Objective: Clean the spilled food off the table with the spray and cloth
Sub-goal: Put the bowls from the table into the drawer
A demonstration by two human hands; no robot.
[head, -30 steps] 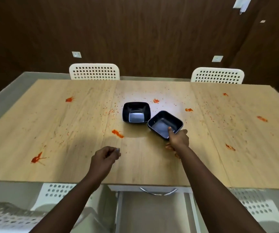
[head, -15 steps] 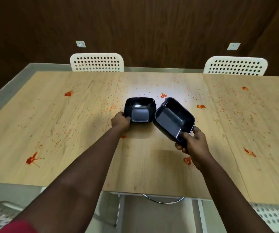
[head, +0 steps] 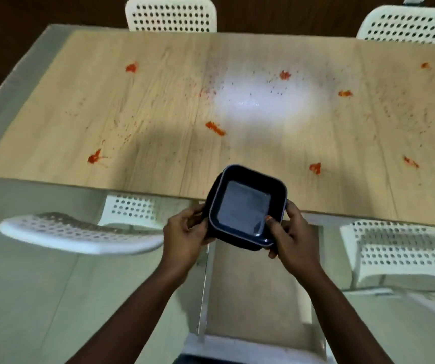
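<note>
The wooden table (head: pixel 158 101) is spattered with red food: blobs such as one near the middle (head: pixel 215 128), one at the left (head: pixel 94 156) and one near the front edge (head: pixel 315 168), plus fine specks. Two black square bowls (head: pixel 245 206) are stacked one inside the other, lifted just over the table's near edge. My left hand (head: pixel 185 232) grips the stack's left side. My right hand (head: pixel 292 237) grips its right side, thumb inside the rim. No spray bottle or cloth is in view.
White perforated chairs stand at the far side (head: pixel 170 14) (head: pixel 408 24) and on my side: one turned sideways at the left (head: pixel 80 232), one tucked under the table (head: pixel 129 210), one at the right (head: pixel 400 253). A table leg frame (head: pixel 261 285) is below my hands.
Both bowls left the table's middle. The right-hand bowl was lifted, nested with the other, and the stack drawn back to the near edge. My view tilted down.
</note>
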